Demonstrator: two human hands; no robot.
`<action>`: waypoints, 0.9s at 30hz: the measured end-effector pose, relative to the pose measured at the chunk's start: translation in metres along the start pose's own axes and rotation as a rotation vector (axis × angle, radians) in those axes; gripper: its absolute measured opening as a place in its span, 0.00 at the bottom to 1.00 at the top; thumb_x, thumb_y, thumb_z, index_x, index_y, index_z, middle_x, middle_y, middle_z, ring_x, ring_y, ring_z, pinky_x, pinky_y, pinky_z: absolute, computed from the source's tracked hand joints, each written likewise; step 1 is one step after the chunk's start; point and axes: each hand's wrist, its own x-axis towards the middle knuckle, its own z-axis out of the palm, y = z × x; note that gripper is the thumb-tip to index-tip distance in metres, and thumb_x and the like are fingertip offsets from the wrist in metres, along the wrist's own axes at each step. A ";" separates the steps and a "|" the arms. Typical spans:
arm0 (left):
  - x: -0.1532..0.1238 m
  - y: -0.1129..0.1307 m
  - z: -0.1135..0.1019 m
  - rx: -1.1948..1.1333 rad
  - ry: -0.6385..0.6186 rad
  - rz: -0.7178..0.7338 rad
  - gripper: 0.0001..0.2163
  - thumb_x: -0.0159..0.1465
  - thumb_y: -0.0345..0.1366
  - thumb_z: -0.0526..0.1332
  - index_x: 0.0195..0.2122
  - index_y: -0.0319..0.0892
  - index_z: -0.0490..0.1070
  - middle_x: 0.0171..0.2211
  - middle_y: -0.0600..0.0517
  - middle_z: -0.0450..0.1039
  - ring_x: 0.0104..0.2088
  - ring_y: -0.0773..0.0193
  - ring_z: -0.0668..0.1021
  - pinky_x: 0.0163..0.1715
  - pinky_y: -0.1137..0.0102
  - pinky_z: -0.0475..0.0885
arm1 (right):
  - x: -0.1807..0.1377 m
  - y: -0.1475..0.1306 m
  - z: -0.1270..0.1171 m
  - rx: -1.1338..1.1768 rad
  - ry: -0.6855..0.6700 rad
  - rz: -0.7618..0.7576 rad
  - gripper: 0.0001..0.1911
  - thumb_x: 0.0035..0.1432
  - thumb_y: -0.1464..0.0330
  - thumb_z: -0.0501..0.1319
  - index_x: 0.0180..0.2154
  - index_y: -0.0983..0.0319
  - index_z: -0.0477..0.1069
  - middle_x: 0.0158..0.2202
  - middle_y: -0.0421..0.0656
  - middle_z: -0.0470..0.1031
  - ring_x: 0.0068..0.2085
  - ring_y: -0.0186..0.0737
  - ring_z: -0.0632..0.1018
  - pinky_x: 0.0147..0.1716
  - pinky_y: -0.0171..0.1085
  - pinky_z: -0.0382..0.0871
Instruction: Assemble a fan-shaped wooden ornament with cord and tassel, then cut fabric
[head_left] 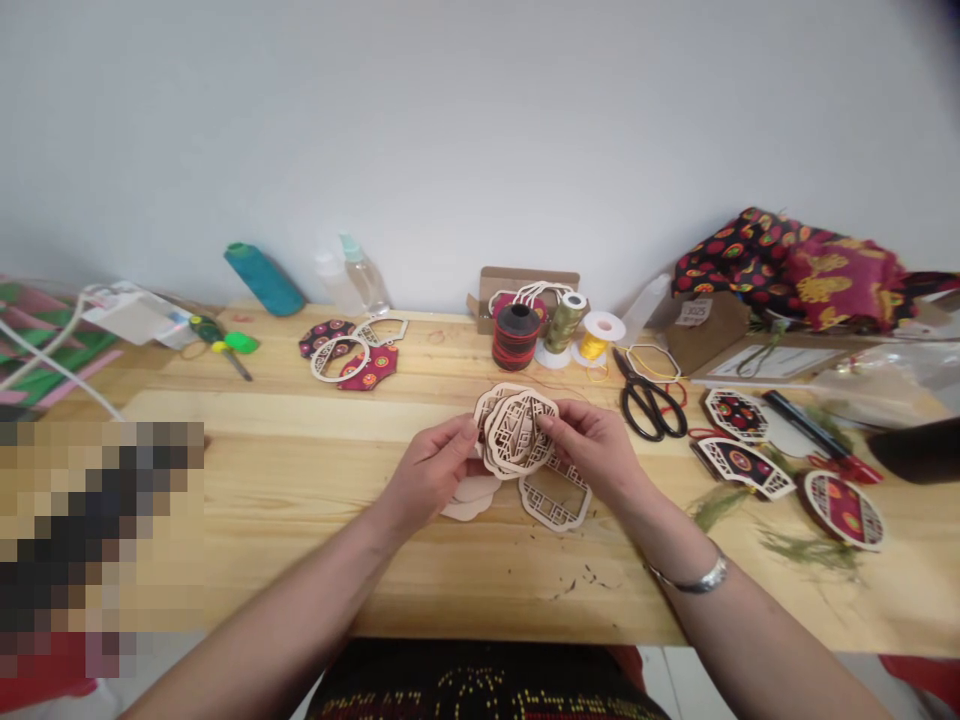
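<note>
Between my two hands, above the table's middle, is a loose stack of thin wooden cut-out frames [517, 430] with scalloped edges and lattice patterns. My left hand [442, 455] is closed on the stack's left edge, thumb on top. On the right edge, my right hand [592, 440] pinches the pieces between thumb and fingers. Below them on the wood lie a plain scalloped wooden piece [472, 497] and a lattice frame [555, 500], both partly covered by the hands and the stack.
Thread spools [516, 340], black scissors [652, 405] and a cardboard box [720, 340] topped with patterned fabric [750, 255] stand behind. Fabric-filled ornaments [844, 510] lie right. At left are frames with fabric pieces [371, 368], a teal thread cone [262, 278] and a screwdriver [225, 350].
</note>
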 end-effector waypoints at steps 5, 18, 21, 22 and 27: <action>0.001 0.002 0.002 0.145 0.063 0.061 0.14 0.56 0.34 0.68 0.44 0.41 0.76 0.39 0.47 0.80 0.38 0.59 0.80 0.41 0.63 0.77 | 0.000 -0.003 0.000 -0.001 0.043 -0.010 0.11 0.46 0.61 0.66 0.28 0.63 0.74 0.17 0.34 0.65 0.19 0.27 0.60 0.17 0.30 0.53; 0.006 0.013 -0.001 -0.016 0.396 0.158 0.09 0.55 0.32 0.68 0.37 0.38 0.77 0.33 0.49 0.81 0.33 0.62 0.81 0.36 0.67 0.78 | 0.005 0.003 -0.009 -0.120 0.098 -0.150 0.14 0.52 0.58 0.62 0.32 0.64 0.76 0.23 0.40 0.72 0.18 0.27 0.60 0.16 0.31 0.55; 0.005 0.033 0.006 -0.131 0.469 0.169 0.06 0.54 0.28 0.67 0.34 0.38 0.77 0.32 0.49 0.81 0.34 0.61 0.81 0.37 0.66 0.78 | 0.010 0.002 -0.019 -0.192 0.225 -0.204 0.15 0.54 0.58 0.60 0.26 0.64 0.74 0.20 0.39 0.69 0.19 0.29 0.61 0.17 0.31 0.55; 0.005 0.039 0.009 -0.155 0.482 0.173 0.05 0.55 0.27 0.66 0.33 0.37 0.76 0.33 0.48 0.81 0.35 0.61 0.81 0.38 0.66 0.78 | 0.011 0.002 -0.021 -0.216 0.243 -0.212 0.15 0.53 0.58 0.60 0.26 0.64 0.73 0.20 0.39 0.69 0.19 0.29 0.62 0.17 0.31 0.55; 0.015 0.053 0.020 -0.198 0.452 0.174 0.07 0.56 0.26 0.64 0.36 0.37 0.76 0.35 0.46 0.81 0.37 0.59 0.81 0.41 0.63 0.77 | 0.011 0.004 -0.016 -0.267 0.215 -0.239 0.14 0.53 0.59 0.59 0.27 0.64 0.74 0.19 0.39 0.68 0.20 0.31 0.64 0.19 0.31 0.57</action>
